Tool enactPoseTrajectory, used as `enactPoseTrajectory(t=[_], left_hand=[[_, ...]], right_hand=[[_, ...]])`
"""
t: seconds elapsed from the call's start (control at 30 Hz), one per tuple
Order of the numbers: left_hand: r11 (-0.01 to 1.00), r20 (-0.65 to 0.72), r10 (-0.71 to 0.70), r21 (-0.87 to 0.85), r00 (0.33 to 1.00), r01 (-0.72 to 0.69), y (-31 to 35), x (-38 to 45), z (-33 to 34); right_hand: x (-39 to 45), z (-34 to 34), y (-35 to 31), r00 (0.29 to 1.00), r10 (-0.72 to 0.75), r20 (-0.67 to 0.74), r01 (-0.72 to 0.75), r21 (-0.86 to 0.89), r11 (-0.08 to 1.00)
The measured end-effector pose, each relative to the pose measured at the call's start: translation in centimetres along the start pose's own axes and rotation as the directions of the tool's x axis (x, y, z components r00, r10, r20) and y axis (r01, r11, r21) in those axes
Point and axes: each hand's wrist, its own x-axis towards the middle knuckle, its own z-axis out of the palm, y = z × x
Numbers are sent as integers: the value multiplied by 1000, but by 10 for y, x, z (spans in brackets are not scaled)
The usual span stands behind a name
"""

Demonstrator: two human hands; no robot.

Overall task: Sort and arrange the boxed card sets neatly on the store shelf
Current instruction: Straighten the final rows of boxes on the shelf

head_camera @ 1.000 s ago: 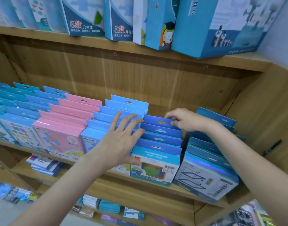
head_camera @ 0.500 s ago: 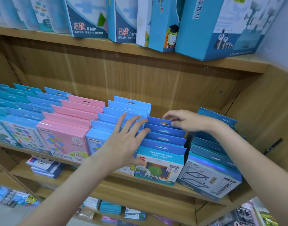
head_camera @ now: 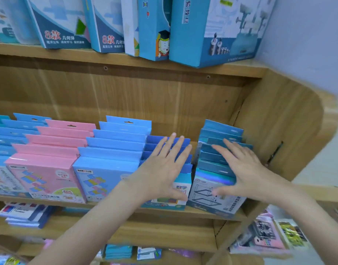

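Note:
Rows of boxed card sets lean back on the middle wooden shelf point(head_camera: 198, 212). From left there are a pink row point(head_camera: 49, 157), a light blue row point(head_camera: 110, 148), a darker blue row point(head_camera: 154, 144) and a teal row point(head_camera: 218, 134) at the right end. My left hand point(head_camera: 162, 169) lies flat, fingers spread, over the tops of the darker blue row. Over the teal row rests my right hand point(head_camera: 242, 169), also flat and spread, its thumb down on the front box. Neither hand grips a box.
More blue card boxes point(head_camera: 5, 134) fill the shelf's far left. Tall blue boxes point(head_camera: 212, 29) stand on the upper shelf. The wooden side panel point(head_camera: 279, 127) closes the right end. Lower shelves hold flat packs point(head_camera: 24, 215), and a rack of packets point(head_camera: 269, 234) is at lower right.
My right hand left the back of the darker blue row and moved right onto the teal row, opening flat. My left hand slid right onto the darker blue row. The view tilted down.

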Motion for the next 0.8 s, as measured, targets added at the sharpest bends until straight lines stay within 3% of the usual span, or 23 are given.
enactPoseTrajectory(t=[0.13, 0.27, 0.4, 0.47, 0.6, 0.7, 0.8], left_hand=[[999, 119, -31, -10, 992, 33, 4, 8, 6], [999, 127, -47, -19, 991, 50, 3, 8, 8], [999, 46, -21, -26, 999, 22, -1, 4, 9], [998, -79, -29, -64, 996, 24, -3, 3, 17], [996, -140, -24, -83, 990, 13, -5, 1, 22], [998, -117, -23, -68, 993, 15, -6, 0, 22], [996, -79, -45, -85, 996, 39, -7, -2, 19]], right_hand=[[5, 18, -3, 995, 26, -100, -47, -219, 975], [2, 22, 5, 977, -111, -184, 48, -316, 947], [7, 24, 6, 973, -166, -159, 109, -318, 942], [9, 24, 3, 969, -163, -185, 92, -342, 935], [7, 23, -1, 974, -137, -180, 62, -368, 928], [4, 23, 0, 970, -193, -147, 141, -304, 942], [-7, 13, 5, 984, -100, -148, 86, -98, 992]])
